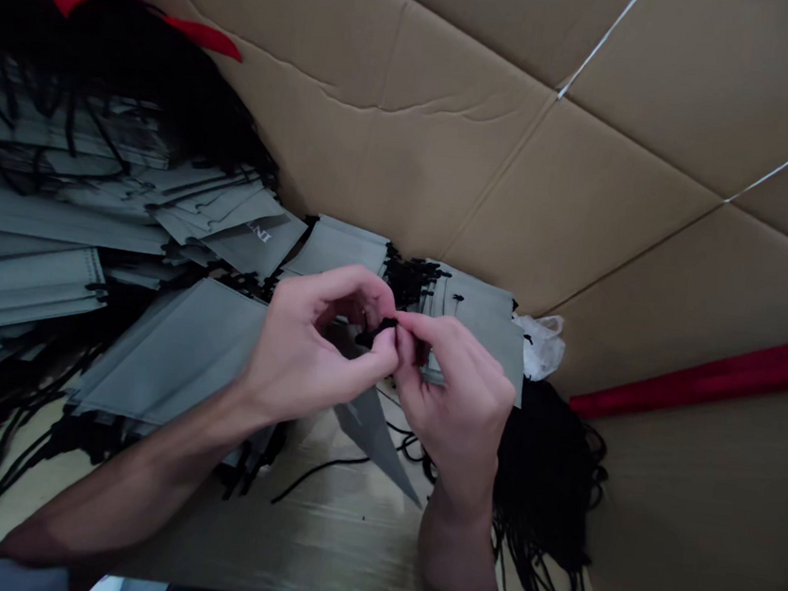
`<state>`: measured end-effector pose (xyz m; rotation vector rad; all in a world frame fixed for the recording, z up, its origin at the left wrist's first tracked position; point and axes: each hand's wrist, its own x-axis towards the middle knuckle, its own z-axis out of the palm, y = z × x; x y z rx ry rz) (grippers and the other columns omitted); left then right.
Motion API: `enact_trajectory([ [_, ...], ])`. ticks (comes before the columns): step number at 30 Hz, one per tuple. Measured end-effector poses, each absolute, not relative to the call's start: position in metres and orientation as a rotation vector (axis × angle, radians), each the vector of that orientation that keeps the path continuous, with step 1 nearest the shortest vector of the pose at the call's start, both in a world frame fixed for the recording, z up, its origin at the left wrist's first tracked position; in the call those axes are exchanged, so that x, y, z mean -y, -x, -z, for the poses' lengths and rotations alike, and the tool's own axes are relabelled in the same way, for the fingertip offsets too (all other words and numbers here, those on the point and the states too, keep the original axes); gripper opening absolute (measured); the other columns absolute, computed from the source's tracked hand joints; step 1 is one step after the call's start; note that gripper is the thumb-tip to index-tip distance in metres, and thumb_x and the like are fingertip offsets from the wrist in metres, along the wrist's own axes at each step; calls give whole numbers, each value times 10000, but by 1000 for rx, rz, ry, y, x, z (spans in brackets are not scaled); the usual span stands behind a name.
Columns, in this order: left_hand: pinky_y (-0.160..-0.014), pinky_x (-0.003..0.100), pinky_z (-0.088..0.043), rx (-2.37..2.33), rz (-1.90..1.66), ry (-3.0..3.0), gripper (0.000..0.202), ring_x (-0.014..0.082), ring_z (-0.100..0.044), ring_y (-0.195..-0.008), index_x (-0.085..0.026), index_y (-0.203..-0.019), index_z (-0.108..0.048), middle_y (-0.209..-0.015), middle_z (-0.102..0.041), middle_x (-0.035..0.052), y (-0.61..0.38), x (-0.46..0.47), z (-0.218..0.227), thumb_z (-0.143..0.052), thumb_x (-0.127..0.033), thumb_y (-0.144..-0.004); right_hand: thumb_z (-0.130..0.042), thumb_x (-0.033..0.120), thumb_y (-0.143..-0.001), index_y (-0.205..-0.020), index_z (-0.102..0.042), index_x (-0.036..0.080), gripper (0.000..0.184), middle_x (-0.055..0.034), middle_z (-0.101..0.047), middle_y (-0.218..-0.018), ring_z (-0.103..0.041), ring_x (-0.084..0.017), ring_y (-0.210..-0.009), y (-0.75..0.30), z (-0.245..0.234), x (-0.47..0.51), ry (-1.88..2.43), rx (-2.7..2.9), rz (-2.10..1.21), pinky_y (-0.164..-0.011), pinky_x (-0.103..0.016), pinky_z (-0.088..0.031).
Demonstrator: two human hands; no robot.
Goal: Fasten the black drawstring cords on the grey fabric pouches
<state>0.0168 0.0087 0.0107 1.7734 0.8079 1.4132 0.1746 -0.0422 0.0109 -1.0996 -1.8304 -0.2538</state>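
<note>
One corrugated cardboard lining (411, 146): fills 12 to 4 o'clock, creased, crossed by two white straps (601, 39).

Grey fabric bags (174, 356): heaped flat from 8 to 2 o'clock, too many and overlapping to count; one shows pale lettering.

Black cord bundles (543, 483): two tangled masses, at 4 and 10 o'clock.

Red strips (712, 374): two, at 3 and 11 o'clock.

Left hand (317, 348): at centre, fingers curled, fingertips (387, 356) clenched on the cord end.

Right hand (456, 407): just right of centre, fingertips (407, 340) pinching the same cord end against the left.

White plastic bag (537, 345): one, crumpled, at 2 o'clock.

Black cord end (380, 330): one, between both hands at centre, partly hidden by the fingers.

Risk: a slack pinch could drop this thin cord; a sharp tug could snag the loose cords beneath.
</note>
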Motion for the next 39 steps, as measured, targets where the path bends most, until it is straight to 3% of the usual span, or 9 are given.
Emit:
enact_trajectory([
  [11,-544,277,-442,-806,-1375,-1576,79,134,-611,-673,-223,-758,-657,-762,-683,-8,-15,-10,-15,-704,-177,-713,-695,138,-1005,-1074,-719,254,136,-10,-752,-814,-704,-161,-724,-160,4,33,1039,1714,302,-697,-307,-616],
  [21,-555,235,-456,-719,-1376,-1563,110,113,-595,-651,-214,-747,-658,-746,-679,-19,-14,-11,-16,-735,-149,-704,-694,103,-997,-1016,-710,217,117,3,-747,-810,-682,-132,-705,-156,0,33,1062,1709,378,-709,-263,-605],
  [27,-654,193,-531,-580,-1008,-1625,168,116,-655,-755,-206,-973,-739,-848,-713,-16,5,-23,-20,-822,-199,-827,-687,130,-975,-1023,-747,244,138,17,-772,-858,-727,-144,-738,-173,-9,40,1226,1535,237,-715,-285,-604],
  [31,-539,168,-411,-564,-745,-1761,149,87,-525,-648,-196,-948,-775,-758,-634,-28,14,-29,-22,-751,-342,-966,-690,188,-989,-1041,-758,252,107,2,-768,-893,-735,-166,-771,-189,-15,46,1263,1486,1,-699,-309,-605],
  [34,-516,169,-367,-609,-771,-1805,221,82,-464,-626,-181,-930,-767,-730,-591,-31,14,-29,-23,-706,-381,-1002,-693,217,-1001,-1161,-745,251,171,-24,-789,-1010,-764,-185,-863,-198,-18,48,1190,1535,-168,-731,-323,-631],
  [39,-519,172,-364,-632,-794,-1856,252,86,-456,-632,-171,-923,-768,-720,-583,-25,13,-28,-25,-662,-376,-1026,-740,204,-978,-1447,-652,267,481,-71,-780,-1296,-769,-232,-1085,-206,-20,48,1134,1709,-255,-796,-355,-641],
])
